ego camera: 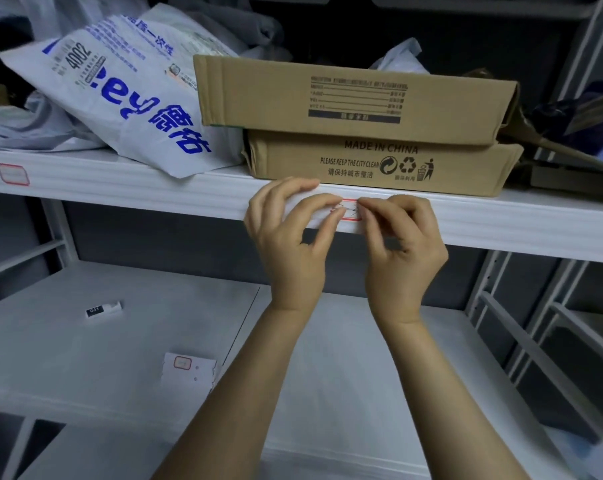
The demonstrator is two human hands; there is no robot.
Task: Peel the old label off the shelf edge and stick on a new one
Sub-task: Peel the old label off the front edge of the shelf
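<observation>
A small white label with a red border (350, 210) sits on the front edge of the white upper shelf (154, 188), below the cardboard boxes. My left hand (289, 244) has its fingers on the shelf edge, with thumb and forefinger at the label's left end. My right hand (402, 247) has its curled fingertips at the label's right end. My fingers hide much of the label, so I cannot tell whether it is lifted or flat. A white backing sheet with one red-bordered label (189, 370) lies on the lower shelf.
Two stacked cardboard boxes (355, 133) and a white printed plastic bag (120, 98) sit on the upper shelf. Another red-bordered label (13, 174) is on the shelf edge at far left. A small black-and-white item (103, 309) lies on the lower shelf (85, 341). Grey racking stands at right.
</observation>
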